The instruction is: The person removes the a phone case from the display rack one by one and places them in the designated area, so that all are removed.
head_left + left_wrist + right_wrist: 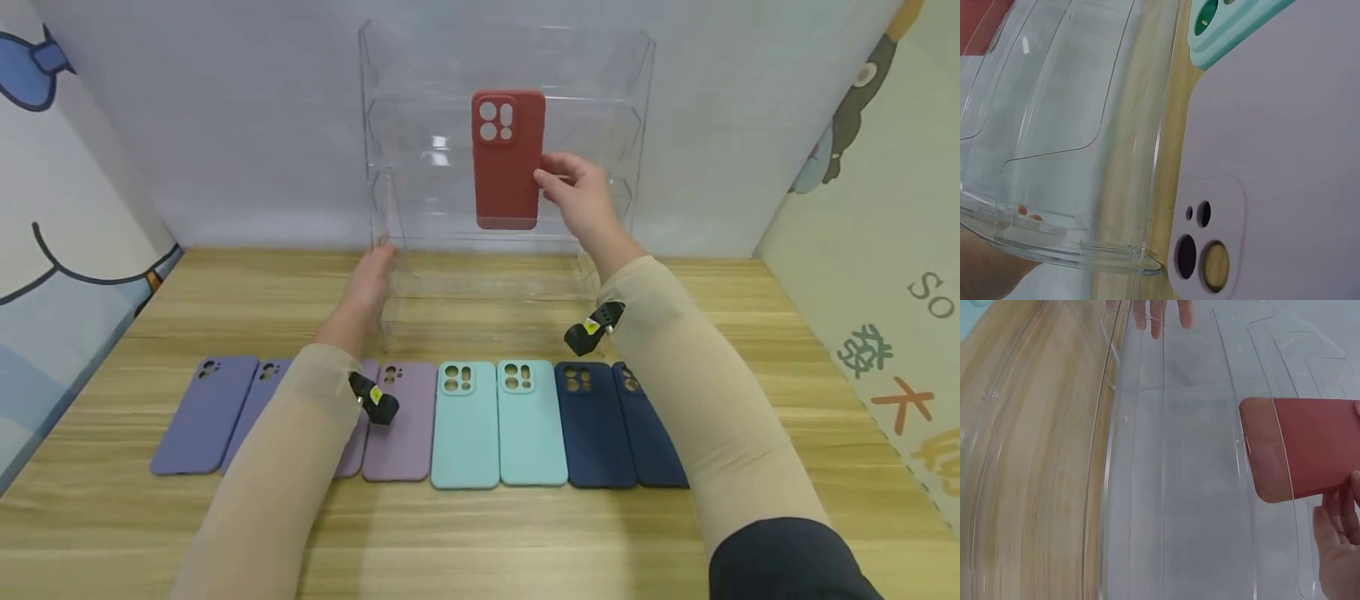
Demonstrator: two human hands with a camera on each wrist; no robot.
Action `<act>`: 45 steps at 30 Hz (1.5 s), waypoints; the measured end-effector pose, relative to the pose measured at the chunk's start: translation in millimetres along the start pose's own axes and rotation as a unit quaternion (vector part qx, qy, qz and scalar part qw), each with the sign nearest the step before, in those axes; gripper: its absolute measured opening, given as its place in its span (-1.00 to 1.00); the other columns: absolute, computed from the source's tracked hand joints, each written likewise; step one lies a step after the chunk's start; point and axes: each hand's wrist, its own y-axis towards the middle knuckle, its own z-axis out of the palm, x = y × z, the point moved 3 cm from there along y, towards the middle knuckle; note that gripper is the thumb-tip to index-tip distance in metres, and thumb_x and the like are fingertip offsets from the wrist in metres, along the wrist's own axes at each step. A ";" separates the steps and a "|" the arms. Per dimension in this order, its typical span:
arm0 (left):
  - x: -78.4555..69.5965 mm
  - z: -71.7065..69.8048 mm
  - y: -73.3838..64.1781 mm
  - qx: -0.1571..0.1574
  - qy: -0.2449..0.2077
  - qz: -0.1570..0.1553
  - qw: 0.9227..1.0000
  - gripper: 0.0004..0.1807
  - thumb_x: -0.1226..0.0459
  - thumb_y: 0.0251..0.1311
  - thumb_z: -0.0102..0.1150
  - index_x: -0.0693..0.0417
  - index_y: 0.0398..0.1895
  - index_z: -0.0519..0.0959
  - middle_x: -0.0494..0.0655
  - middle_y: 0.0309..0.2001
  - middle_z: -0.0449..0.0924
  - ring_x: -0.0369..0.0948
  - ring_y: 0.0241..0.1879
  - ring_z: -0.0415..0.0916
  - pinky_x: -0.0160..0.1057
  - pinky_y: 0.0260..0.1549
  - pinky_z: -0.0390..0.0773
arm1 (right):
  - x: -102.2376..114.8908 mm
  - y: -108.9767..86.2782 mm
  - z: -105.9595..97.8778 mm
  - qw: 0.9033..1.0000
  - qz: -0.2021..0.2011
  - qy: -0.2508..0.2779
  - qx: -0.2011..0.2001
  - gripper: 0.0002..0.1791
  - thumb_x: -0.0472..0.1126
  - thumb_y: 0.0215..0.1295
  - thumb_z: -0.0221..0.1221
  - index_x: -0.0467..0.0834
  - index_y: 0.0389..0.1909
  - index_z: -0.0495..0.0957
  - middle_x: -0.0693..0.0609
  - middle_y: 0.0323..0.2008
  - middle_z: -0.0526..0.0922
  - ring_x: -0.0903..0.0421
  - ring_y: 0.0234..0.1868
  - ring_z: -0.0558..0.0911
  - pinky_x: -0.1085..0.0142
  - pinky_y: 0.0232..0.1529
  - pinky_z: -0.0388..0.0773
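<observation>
My right hand (581,193) pinches the right edge of a red phone case (507,179), thumb in front. The case stands upright at a middle tier of a clear acrylic display rack (495,287), its camera cutouts at the top left. In the right wrist view, the lower end of the case shows through a clear front lip. At the rack's left side, my left hand (367,279) rests against the side panel. Its fingers (1155,319) look straight through the clear plastic in the right wrist view.
In front of the rack, a row of phone cases lies on the wooden table (480,542): violet (202,425), mauve (408,442), mint (465,437) and navy (600,442). My forearms pass over some of them. A white backdrop (262,167) stands behind, with printed panels at both sides.
</observation>
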 end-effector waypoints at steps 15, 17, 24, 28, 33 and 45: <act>1.1 -4.0 -2.8 -0.011 -0.008 -0.001 1.000 -0.37 0.08 0.41 -0.33 -0.06 0.48 -0.16 0.03 0.47 -0.28 -0.03 0.42 -0.23 0.09 0.33 -0.15 | 6.2 -15.7 -17.4 0.996 -0.053 0.070 -0.018 -0.65 -0.28 0.30 0.12 -0.28 0.08 0.49 -0.08 -0.10 0.55 0.07 -0.08 0.53 0.27 -0.04 0.55; 0.8 -4.8 -2.5 -0.012 -0.005 -0.001 1.000 -0.37 0.07 0.41 -0.33 -0.01 0.48 -0.15 0.04 0.47 -0.26 -0.02 0.42 -0.22 0.08 0.33 -0.13 | 4.4 -20.9 -19.4 0.997 -0.044 0.064 -0.011 -0.65 -0.27 0.31 0.11 -0.27 0.09 0.49 -0.09 -0.08 0.55 0.07 -0.06 0.53 0.27 -0.04 0.55; -0.7 -1.8 -0.9 -0.004 0.012 -0.007 1.000 -0.34 0.01 0.41 -0.34 -0.02 0.48 -0.19 0.00 0.48 -0.33 -0.01 0.42 -0.25 0.06 0.33 -0.11 | -12.5 -43.3 -34.1 1.000 -0.005 0.025 0.015 -0.59 -0.18 0.34 0.07 -0.22 0.18 0.43 -0.09 -0.01 0.50 0.05 0.02 0.51 0.30 -0.03 0.54; -4.1 0.7 -4.4 0.004 0.023 -0.005 1.000 -0.37 0.04 0.42 -0.37 -0.12 0.48 -0.19 0.02 0.47 -0.29 0.00 0.42 -0.24 0.08 0.33 -0.12 | -23.7 -54.7 -43.8 1.000 0.006 0.011 0.022 -0.57 -0.18 0.36 0.06 -0.26 0.20 0.41 -0.09 -0.03 0.51 0.07 -0.01 0.52 0.34 -0.08 0.56; -4.9 3.0 -7.3 0.004 0.014 -0.006 1.000 -0.37 0.07 0.43 -0.37 -0.04 0.48 -0.20 0.11 0.46 -0.20 0.01 0.41 -0.21 0.09 0.32 -0.10 | -34.6 -70.1 -55.9 0.999 0.013 -0.002 0.036 -0.54 -0.18 0.37 0.04 -0.31 0.23 0.36 -0.10 -0.02 0.50 0.10 -0.02 0.53 0.38 -0.09 0.56; 3.7 -3.8 3.9 -0.021 0.009 -0.009 1.000 -0.34 0.04 0.39 -0.30 -0.06 0.48 -0.15 0.13 0.43 -0.08 0.03 0.40 -0.15 0.09 0.31 -0.04 | -56.7 -104.2 -86.1 0.997 0.055 -0.015 0.055 -0.45 -0.06 0.35 0.05 -0.28 0.26 0.32 -0.04 0.03 0.48 0.20 -0.02 0.52 0.43 -0.11 0.55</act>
